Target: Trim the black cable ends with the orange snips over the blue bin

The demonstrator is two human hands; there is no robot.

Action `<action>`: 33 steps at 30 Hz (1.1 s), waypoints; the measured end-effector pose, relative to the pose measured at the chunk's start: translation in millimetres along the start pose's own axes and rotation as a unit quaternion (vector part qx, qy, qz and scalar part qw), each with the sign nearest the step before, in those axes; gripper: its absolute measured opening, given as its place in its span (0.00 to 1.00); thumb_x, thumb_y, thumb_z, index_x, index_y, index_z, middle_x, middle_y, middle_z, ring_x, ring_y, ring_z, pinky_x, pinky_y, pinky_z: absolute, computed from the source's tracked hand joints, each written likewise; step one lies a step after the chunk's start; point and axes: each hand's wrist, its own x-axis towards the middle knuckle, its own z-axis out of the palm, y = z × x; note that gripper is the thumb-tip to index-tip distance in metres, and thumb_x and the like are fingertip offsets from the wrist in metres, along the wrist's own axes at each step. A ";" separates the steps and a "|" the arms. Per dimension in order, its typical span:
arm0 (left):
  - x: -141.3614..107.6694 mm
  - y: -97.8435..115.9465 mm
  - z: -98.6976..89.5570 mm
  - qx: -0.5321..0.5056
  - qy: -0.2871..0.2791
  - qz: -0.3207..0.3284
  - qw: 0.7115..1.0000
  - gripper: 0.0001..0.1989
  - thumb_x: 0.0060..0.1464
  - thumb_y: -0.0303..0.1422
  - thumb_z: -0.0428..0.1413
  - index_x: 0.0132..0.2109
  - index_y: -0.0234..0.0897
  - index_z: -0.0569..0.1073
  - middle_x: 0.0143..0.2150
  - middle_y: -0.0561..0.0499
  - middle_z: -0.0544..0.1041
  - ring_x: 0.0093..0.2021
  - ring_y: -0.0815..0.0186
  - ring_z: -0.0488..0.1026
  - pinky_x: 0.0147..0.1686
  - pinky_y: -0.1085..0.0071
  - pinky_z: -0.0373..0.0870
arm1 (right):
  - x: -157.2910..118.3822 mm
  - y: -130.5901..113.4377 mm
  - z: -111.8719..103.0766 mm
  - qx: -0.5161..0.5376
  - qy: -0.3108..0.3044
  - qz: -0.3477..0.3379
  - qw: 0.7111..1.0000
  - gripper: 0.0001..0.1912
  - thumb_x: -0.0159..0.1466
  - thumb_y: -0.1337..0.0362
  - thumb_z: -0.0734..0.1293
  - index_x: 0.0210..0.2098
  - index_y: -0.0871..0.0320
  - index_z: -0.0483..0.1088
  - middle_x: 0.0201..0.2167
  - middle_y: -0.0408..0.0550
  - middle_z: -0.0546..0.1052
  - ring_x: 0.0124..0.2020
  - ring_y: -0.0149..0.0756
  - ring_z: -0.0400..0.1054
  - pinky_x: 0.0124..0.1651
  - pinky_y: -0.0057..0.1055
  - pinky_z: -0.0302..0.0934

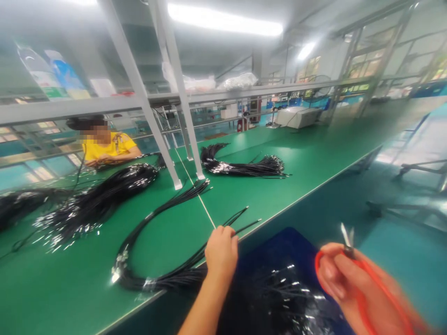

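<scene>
1. Head view, lower centre: the left hand point(221, 251) is curled into a fist around some black strands of a looped cable bundle point(178, 279); a few of their ends stick out past the knuckles toward the upper right.

2. At lower right, the right hand point(344, 277), blurred, is closed on the handles of red-orange scissors point(348, 251); their blades point upward, slightly parted, well apart from the strands.

3. The bundle lies left of both hands, with the left hand nearer, at the table's front edge. Its long axis bends into a C open to the right: the far limb reaches the shelf post point(190, 125), and the near limb runs to the left wrist, where the forearm hides part of it.

4. Cables look smooth, slim and flexible, in dark sheathing with bright tips; shiny clear wrapping gathers the bend at left. Scissor blades are bare metal; the handles are rounded loops.

5. Beneath the hands, a dark blue bin point(288, 237) holds more black cables with glinting ends. Its depth cannot be told.

6. Across the flat green tabletop point(307, 158) lie another cable bundle point(244, 168) at centre and a heaped one point(115, 190) at left, near a person in yellow point(115, 145).
</scene>
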 end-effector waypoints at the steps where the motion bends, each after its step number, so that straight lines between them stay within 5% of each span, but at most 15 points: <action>1: 6.4 -6.0 0.6 0.015 0.003 -0.007 1.000 0.06 0.52 0.25 0.54 0.37 0.36 0.74 0.39 0.43 0.74 0.45 0.52 0.68 0.44 0.59 0.60 | -0.7 2.6 2.6 0.005 -0.006 0.007 1.000 0.13 0.47 0.54 0.75 0.27 0.54 0.73 0.16 0.39 0.66 0.18 0.28 0.55 0.20 0.24 0.55; 4: 18.0 -12.5 6.5 0.033 -0.002 -0.011 0.999 0.09 0.45 0.20 0.57 0.33 0.37 0.72 0.38 0.45 0.74 0.46 0.52 0.67 0.46 0.58 0.58 | -1.8 11.9 10.3 0.027 -0.018 0.021 0.999 0.11 0.50 0.59 0.74 0.30 0.54 0.71 0.16 0.37 0.66 0.19 0.27 0.56 0.21 0.22 0.53; 8: 16.9 2.7 6.6 -0.009 -0.031 0.001 0.999 0.09 0.48 0.19 0.51 0.30 0.38 0.69 0.27 0.50 0.73 0.32 0.57 0.72 0.36 0.63 0.62 | -0.5 19.4 14.4 0.058 0.005 0.010 0.998 0.10 0.52 0.62 0.74 0.31 0.55 0.69 0.15 0.37 0.68 0.19 0.28 0.60 0.23 0.23 0.54; 12: 1.9 31.7 -9.1 -0.104 -0.086 0.080 0.988 0.08 0.51 0.24 0.53 0.38 0.41 0.69 0.33 0.53 0.76 0.32 0.65 0.73 0.32 0.72 0.65 | 0.0 20.7 15.9 0.097 0.035 0.013 0.995 0.10 0.52 0.64 0.73 0.31 0.55 0.69 0.17 0.37 0.69 0.19 0.28 0.61 0.22 0.24 0.55; 15: -13.3 45.6 -21.1 -0.192 -0.107 0.154 0.963 0.04 0.53 0.27 0.54 0.33 0.40 0.72 0.32 0.53 0.75 0.32 0.66 0.71 0.33 0.74 0.65 | -2.1 25.7 20.5 0.095 0.045 0.017 0.994 0.10 0.52 0.64 0.73 0.31 0.56 0.68 0.17 0.36 0.69 0.18 0.27 0.60 0.22 0.24 0.54; 19: -29.4 42.3 -26.5 -0.336 -0.120 0.103 0.929 0.04 0.52 0.30 0.55 0.31 0.38 0.75 0.28 0.53 0.72 0.29 0.65 0.69 0.29 0.73 0.63 | -9.7 35.5 33.1 0.065 0.073 0.031 0.995 0.12 0.50 0.63 0.73 0.32 0.57 0.69 0.16 0.35 0.69 0.16 0.25 0.59 0.21 0.22 0.53; 23: -37.3 31.1 -24.0 -0.412 -0.156 0.038 0.897 0.07 0.50 0.34 0.58 0.29 0.36 0.76 0.26 0.52 0.73 0.27 0.66 0.68 0.27 0.73 0.63 | -19.0 35.8 47.1 0.107 0.085 0.020 0.990 0.14 0.48 0.67 0.73 0.34 0.56 0.70 0.26 0.40 0.76 0.21 0.27 0.65 0.27 0.24 0.59; 33: -48.9 34.4 -22.9 -0.322 -0.127 0.055 0.937 0.10 0.54 0.37 0.55 0.31 0.36 0.76 0.29 0.50 0.76 0.31 0.62 0.71 0.32 0.70 0.65 | -20.1 34.4 48.8 0.136 0.055 0.028 0.989 0.12 0.48 0.69 0.73 0.30 0.56 0.68 0.23 0.39 0.74 0.22 0.27 0.65 0.28 0.25 0.61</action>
